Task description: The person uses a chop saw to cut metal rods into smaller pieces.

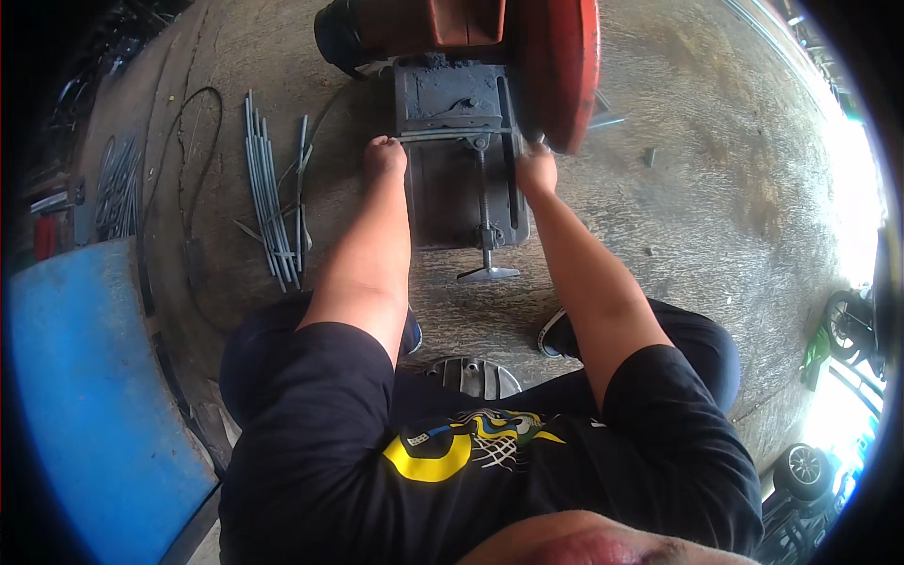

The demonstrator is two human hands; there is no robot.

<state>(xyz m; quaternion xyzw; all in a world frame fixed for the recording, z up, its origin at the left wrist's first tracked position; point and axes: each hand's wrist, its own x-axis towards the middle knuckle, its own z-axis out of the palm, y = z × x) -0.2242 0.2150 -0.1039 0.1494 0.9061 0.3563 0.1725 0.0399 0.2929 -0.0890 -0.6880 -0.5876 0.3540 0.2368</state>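
Observation:
In front of me on the floor stands a cut-off saw with a red blade guard [576,75] and a dark metal base [443,202]. A thin metal rod [438,137] lies crosswise in its vise, against the clamp jaw. My left hand [384,160] is closed around the rod's left end, beside the base. At the right side, just under the guard, my right hand [537,171] is closed at the rod's other end, its fingers partly hidden. The vise screw [485,188] runs toward me and ends in a T-shaped handle [488,274].
Several metal rods [264,188] lie in a bundle left of the saw, near a dark cable [184,188]. A blue panel [104,395] stands at the left. Small metal offcuts [651,157] lie at the right. A ribbed metal piece [476,377] sits between my feet.

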